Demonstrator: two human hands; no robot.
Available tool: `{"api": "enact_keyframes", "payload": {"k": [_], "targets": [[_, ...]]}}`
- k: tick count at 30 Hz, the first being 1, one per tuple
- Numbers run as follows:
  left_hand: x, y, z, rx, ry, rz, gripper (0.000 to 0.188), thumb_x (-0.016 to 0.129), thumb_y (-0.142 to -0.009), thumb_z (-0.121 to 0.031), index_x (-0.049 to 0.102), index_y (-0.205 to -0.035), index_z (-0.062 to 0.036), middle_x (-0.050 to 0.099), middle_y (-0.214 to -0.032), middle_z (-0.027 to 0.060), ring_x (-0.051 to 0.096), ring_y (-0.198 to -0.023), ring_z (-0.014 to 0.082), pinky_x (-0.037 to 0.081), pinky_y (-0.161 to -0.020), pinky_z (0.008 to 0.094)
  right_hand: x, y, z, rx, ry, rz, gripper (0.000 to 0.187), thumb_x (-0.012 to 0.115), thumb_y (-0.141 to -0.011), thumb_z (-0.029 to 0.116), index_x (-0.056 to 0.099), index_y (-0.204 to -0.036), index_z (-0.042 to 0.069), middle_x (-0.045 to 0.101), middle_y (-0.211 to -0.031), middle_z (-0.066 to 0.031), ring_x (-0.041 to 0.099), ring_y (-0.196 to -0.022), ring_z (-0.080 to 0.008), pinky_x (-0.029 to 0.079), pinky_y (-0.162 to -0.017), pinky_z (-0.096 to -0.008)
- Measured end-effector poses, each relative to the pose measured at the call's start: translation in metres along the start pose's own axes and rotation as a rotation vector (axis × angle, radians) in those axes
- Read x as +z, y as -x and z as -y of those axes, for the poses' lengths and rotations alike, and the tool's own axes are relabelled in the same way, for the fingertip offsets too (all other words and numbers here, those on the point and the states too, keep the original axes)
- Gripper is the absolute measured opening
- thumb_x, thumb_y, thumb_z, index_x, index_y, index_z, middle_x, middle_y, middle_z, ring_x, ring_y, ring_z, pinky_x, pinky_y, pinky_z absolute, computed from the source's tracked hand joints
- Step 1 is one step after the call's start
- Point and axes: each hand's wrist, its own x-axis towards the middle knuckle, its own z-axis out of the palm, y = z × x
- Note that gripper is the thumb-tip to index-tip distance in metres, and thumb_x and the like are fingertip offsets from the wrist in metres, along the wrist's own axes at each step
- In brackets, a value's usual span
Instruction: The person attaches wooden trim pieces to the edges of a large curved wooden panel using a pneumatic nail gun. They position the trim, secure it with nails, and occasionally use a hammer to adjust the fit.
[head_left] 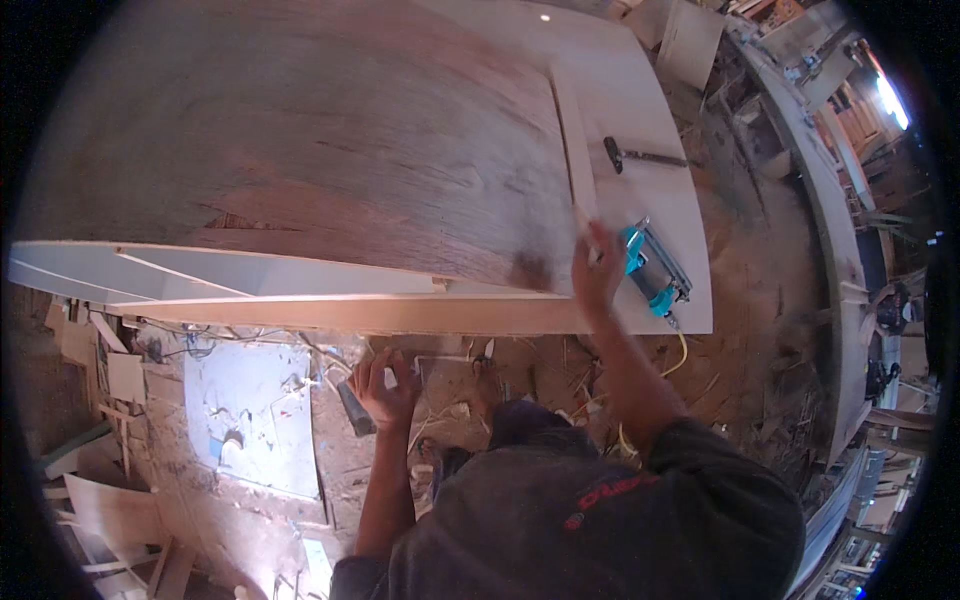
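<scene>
Two bare hands show in my head view, near a big brown wooden panel (350,150). The right hand (597,262) is at the near end of a narrow wood strip (572,140), fingers bent; blur hides the fingertips, so I cannot tell whether they pinch it. The left hand (388,390) hangs short of the panel's near edge, fingers loosely curled and apart, with nothing visible in them. To handle the strip well, I would steady its end lightly, sight along its whole length and mind the nail gun (655,270) just beside the right hand. The strip lies along the panel's right side, next to a pale sheet (620,90) — its long axis runs away from the person, far end leaning slightly left. The nail gun slants from far left to near right — its tail, where the yellow hose (685,350) joins, toward the person.
</scene>
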Motion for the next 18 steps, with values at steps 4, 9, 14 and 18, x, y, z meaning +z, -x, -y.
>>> {"api": "enact_keyframes", "payload": {"k": [4,9,14,18], "targets": [[0.008,-0.004,-0.01,0.045,-0.027,0.048,0.016,0.076,-0.081,-0.011,0.073,-0.096,-0.0123,0.07,-0.09,0.0037,0.066,-0.086,0.0247,0.045,-0.081,0.0395,0.057,-0.1,-0.076,0.167,0.309,0.187,0.045,0.07,-0.09,0.03,0.064,-0.123,0.0,0.067,-0.12,-0.0219,0.06,-0.118,-0.0403,0.048,-0.1,-0.0473],[0.014,0.013,-0.017,-0.022,-0.042,0.057,0.016,0.077,-0.081,-0.013,0.073,-0.096,-0.0142,0.071,-0.091,0.0025,0.067,-0.088,0.0236,0.045,-0.082,0.0391,0.115,-0.126,-0.192,0.398,0.285,0.474,0.045,0.079,-0.083,0.031,0.07,-0.116,0.002,0.073,-0.112,-0.0182,0.068,-0.107,-0.0323,0.054,-0.09,-0.0403],[-0.003,0.03,-0.011,-0.091,-0.04,0.107,0.015,0.077,-0.082,-0.014,0.073,-0.097,-0.0125,0.073,-0.093,0.0036,0.068,-0.088,0.0241,0.045,-0.081,0.0384,0.096,-0.155,-0.168,0.706,0.52,0.655,0.043,0.081,-0.08,0.027,0.072,-0.113,0.001,0.074,-0.106,-0.0171,0.07,-0.099,-0.0295,0.055,-0.084,-0.0398],[-0.022,0.005,-0.021,-0.137,0.096,0.123,0.02,0.078,-0.082,-0.011,0.073,-0.101,-0.0066,0.073,-0.094,0.0076,0.069,-0.086,0.0271,0.049,-0.077,0.0402,0.029,-0.142,-0.103,0.5,0.162,0.652,0.038,0.078,-0.084,0.024,0.069,-0.112,0.0,0.072,-0.101,-0.0129,0.069,-0.093,-0.0259,0.055,-0.079,-0.0394]]}}
